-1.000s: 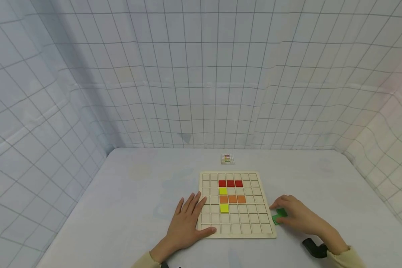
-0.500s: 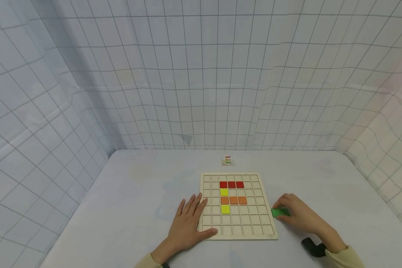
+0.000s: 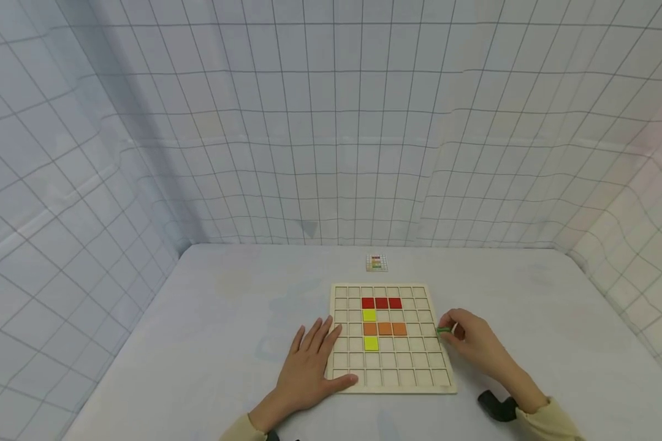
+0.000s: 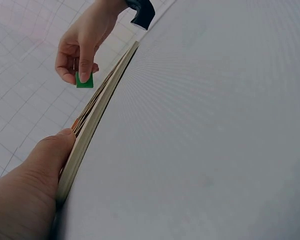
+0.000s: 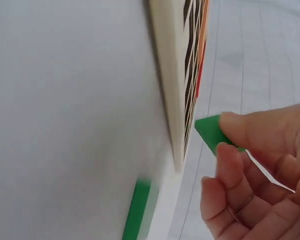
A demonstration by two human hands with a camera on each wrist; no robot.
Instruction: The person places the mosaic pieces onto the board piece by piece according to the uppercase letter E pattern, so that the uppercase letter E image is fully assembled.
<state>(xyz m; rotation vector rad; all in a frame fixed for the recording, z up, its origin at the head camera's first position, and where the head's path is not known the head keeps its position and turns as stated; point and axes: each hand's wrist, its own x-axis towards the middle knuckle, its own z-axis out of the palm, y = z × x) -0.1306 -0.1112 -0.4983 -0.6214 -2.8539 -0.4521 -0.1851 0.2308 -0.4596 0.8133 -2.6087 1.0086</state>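
A cream gridded board [image 3: 388,376] lies flat on the table, with red tiles [image 3: 382,303], orange tiles [image 3: 385,329] and two yellow tiles [image 3: 371,343] in its cells. My left hand [image 3: 308,372] rests spread over the board's left edge, thumb on the lower corner. Between thumb and fingers my right hand [image 3: 477,344] pinches a green square tile [image 5: 210,131], raised at the board's right edge. On the table by that edge, a second green tile [image 5: 137,210] shows in the right wrist view; in the head view the right hand hides it.
Behind the board lies a small card [image 3: 377,263] printed with a coloured grid pattern. A white grid-lined curtain [image 3: 331,122] surrounds the table [image 3: 226,318] at the back and both sides. A black device [image 3: 496,405] sits at the right wrist.
My right hand has picked up one green tile from the table beside the board and moved it up and left to the board's right edge. The left hand stays put.
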